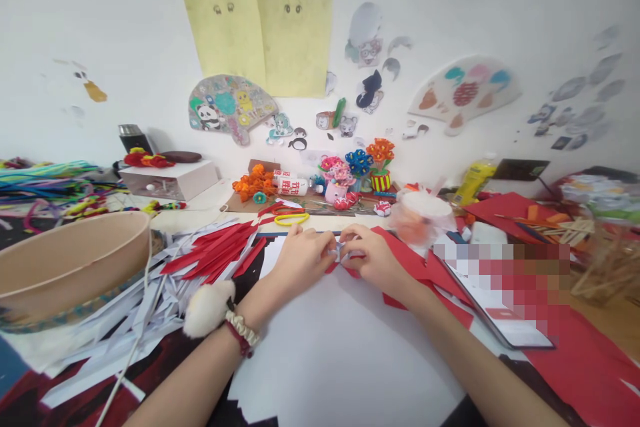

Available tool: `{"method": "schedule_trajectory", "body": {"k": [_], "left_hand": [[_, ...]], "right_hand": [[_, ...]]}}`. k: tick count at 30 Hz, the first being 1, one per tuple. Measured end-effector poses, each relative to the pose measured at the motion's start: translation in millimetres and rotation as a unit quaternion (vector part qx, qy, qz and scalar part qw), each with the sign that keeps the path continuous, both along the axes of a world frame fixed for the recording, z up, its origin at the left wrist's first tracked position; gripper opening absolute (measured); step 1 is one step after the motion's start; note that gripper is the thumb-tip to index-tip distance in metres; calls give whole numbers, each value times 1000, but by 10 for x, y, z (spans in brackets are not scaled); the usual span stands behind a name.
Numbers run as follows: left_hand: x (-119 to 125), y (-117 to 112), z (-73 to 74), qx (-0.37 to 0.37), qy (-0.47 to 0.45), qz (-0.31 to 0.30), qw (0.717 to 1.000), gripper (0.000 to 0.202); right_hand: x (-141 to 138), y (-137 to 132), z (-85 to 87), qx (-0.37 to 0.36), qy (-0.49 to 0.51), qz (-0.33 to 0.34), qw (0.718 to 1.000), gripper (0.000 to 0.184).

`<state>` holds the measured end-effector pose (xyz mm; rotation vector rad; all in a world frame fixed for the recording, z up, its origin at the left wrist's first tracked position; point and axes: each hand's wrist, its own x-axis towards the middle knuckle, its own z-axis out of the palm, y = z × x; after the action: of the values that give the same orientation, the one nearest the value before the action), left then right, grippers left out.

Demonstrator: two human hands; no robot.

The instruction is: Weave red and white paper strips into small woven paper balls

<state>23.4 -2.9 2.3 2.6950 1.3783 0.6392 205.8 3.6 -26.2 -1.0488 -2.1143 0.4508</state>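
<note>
My left hand [306,255] and my right hand [367,255] meet over a large white sheet [345,347]. Fingertips of both pinch a small piece of folded paper [339,252], white with some red showing below it; its shape is mostly hidden by the fingers. A fluffy white ornament [210,308] and scrunchies [243,332] are on my left wrist. Just beyond my left hand lie yellow-handled scissors [291,219]. Red paper [400,273] sticks out from under my right forearm.
Red paper strips [220,253] and white paper strips [135,320] pile up at left, beside a beige basin [75,260]. A tablet-like device [520,333] lies at right. Paper flowers [335,173] and a yellow bottle [475,180] stand along the wall.
</note>
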Motion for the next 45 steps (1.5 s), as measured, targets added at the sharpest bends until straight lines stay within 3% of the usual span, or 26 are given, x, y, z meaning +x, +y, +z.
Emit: {"method": "schedule_trajectory", "body": {"k": [7, 13, 22, 28, 33, 37, 40, 45], "left_hand": [[-8, 6, -40, -13, -28, -29, 999, 10], [-95, 70, -86, -32, -127, -6, 991, 26], [-47, 71, -124, -77, -119, 2, 990, 14], [-44, 40, -113, -69, -112, 6, 991, 11], [-25, 22, -117, -78, -99, 4, 992, 9], [-67, 29, -73, -75, -99, -9, 992, 4], [-102, 51, -57, -56, -123, 7, 991, 11], [-98, 81, -101, -45, -109, -1, 993, 15]], "right_hand": [[49, 23, 80, 44, 11, -29, 999, 19], [83, 69, 46, -17, -5, -74, 997, 33], [64, 31, 72, -123, 115, -50, 984, 45], [30, -36, 131, -111, 58, -132, 983, 28], [-38, -65, 138, -62, 54, -129, 988, 17], [-26, -47, 156, -62, 47, -109, 991, 21], [-36, -54, 150, -76, 62, -96, 991, 29], [-102, -83, 88, -42, 37, -129, 990, 30]]}}
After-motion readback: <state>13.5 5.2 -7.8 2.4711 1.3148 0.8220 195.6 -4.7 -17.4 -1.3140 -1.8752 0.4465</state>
